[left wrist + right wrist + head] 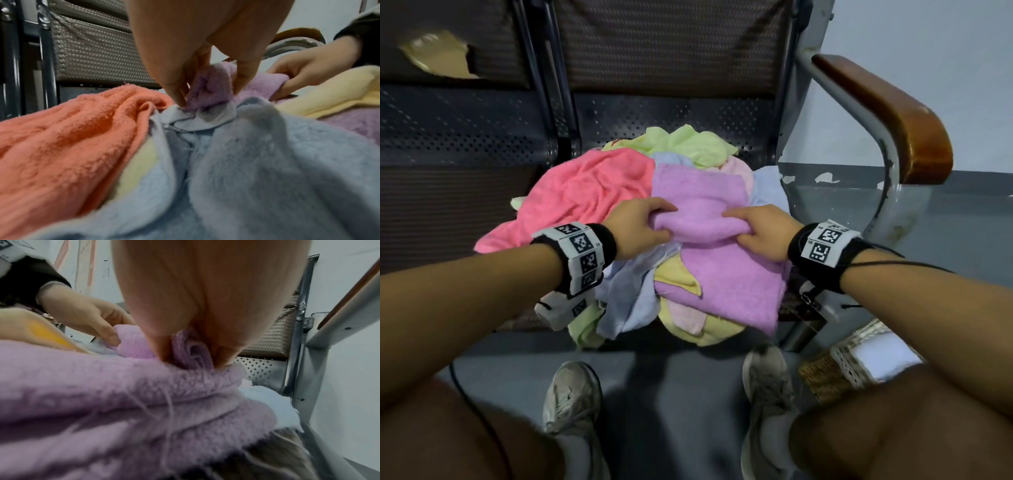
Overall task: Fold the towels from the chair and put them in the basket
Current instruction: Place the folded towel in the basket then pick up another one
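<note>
On the chair seat [756, 137], atop the heap of towels, the left hand [640, 228] pinches one end of a raised ridge in the purple towel [722, 274], and the right hand [767, 233] pinches the other. That ridge runs crosswise between them, both equally near. The towel's length points toward the person. Lower right stands the basket [842, 363].

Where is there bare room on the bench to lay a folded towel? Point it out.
Free: the seat left of the pink towel, beyond the dark frame post. Also a perforated strip behind the pile, under the backrest. Crowded: the pile fills the right seat to its front edge, where both hands grip the purple towel.
</note>
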